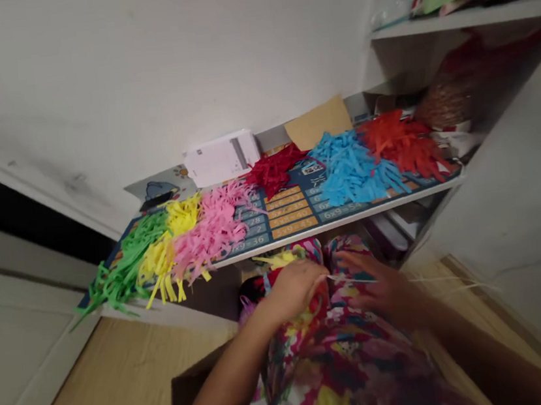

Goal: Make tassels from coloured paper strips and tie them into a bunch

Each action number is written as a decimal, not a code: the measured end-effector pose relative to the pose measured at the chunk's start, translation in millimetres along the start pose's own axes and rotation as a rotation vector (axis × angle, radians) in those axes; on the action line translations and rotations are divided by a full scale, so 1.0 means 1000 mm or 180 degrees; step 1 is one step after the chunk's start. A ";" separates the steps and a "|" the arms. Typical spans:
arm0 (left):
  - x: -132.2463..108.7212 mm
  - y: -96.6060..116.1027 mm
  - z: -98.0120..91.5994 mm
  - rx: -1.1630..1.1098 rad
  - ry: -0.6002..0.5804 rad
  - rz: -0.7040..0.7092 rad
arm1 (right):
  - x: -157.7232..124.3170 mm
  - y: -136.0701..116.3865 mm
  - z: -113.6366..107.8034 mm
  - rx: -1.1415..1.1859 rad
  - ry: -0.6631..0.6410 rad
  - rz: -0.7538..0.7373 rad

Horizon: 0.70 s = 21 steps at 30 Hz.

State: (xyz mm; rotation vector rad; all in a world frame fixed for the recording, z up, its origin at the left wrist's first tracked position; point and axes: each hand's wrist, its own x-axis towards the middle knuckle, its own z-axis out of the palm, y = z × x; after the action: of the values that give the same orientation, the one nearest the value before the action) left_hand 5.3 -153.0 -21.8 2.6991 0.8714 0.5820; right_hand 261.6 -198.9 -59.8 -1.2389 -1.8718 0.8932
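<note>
My left hand (300,285) is closed over my lap, its fingertips pinching a thin white string (351,278). Red, yellow and other coloured paper strips (318,305) hang just under it; whether the hand also grips them I cannot tell. Slightly blurred, my right hand (379,284) is beside the string with fingers apart. The string runs past this hand, and loose ends trail to the right. Beneath both hands lies patterned, brightly coloured clothing (329,359). A yellow strip bunch (277,260) shows just beyond my left hand.
On the desk (298,225) lie fringed paper bunches: green (133,252), yellow (159,259), pink (211,226), dark red (276,169), blue (350,170) and orange-red (401,144). Behind stand a white box (220,159) and brown paper (320,123). The desk edge (342,221) is just ahead of my hands.
</note>
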 end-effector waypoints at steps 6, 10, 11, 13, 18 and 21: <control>0.003 0.011 0.000 -0.0193 0.0381 -0.0251 | 0.045 -0.034 0.059 0.1574 0.0095 0.0115; 0.006 0.014 0.009 -0.1204 0.1194 -0.0978 | 0.045 -0.018 0.082 0.1152 -0.0037 -0.0042; 0.010 0.014 0.013 -0.1586 0.1368 -0.1170 | 0.045 -0.014 0.088 0.1068 -0.0020 0.0064; 0.019 0.011 0.021 -0.2314 0.1549 -0.1429 | 0.044 -0.006 0.097 0.1159 0.0074 0.0386; 0.031 0.002 0.035 -0.3294 0.1266 -0.1601 | 0.045 0.001 0.094 0.1656 0.0342 0.0802; 0.023 0.001 0.047 -0.3831 0.0775 -0.1792 | 0.045 -0.003 0.085 0.2306 0.0613 0.1160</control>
State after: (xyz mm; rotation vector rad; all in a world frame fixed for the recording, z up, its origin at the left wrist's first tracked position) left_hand 43.2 -145.2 -56.1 1.2674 0.8632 0.9032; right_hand 175.4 -171.0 -92.6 -1.1464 -1.0223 1.4244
